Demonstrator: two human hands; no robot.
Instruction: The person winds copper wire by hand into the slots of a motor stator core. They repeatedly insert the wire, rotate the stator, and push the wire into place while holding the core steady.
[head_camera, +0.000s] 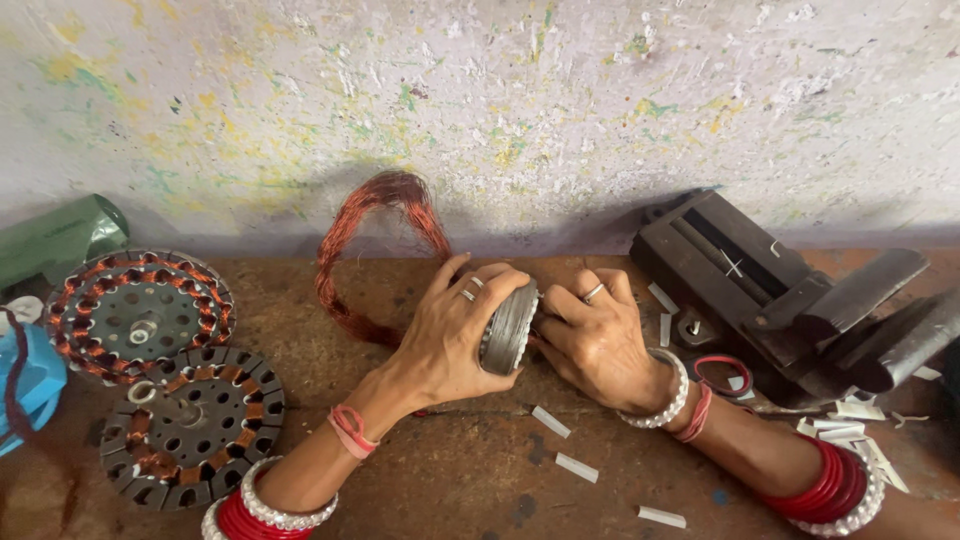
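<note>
Left hand (447, 335) and right hand (592, 345) are both gripping an upright stator (508, 328) near the counter's (480, 480) back edge, copper wire (365, 250) trailing behind.

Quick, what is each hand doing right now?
Left hand: closed around the round grey metal stator core, held on edge.
Right hand: fingers curled against the core's other face; firm grip cannot be told.

Both hands, left (455, 330) and right (590, 340), clasp an upright metal stator (508, 328) (copper coil (375, 250) apparently trailing behind)
</note>
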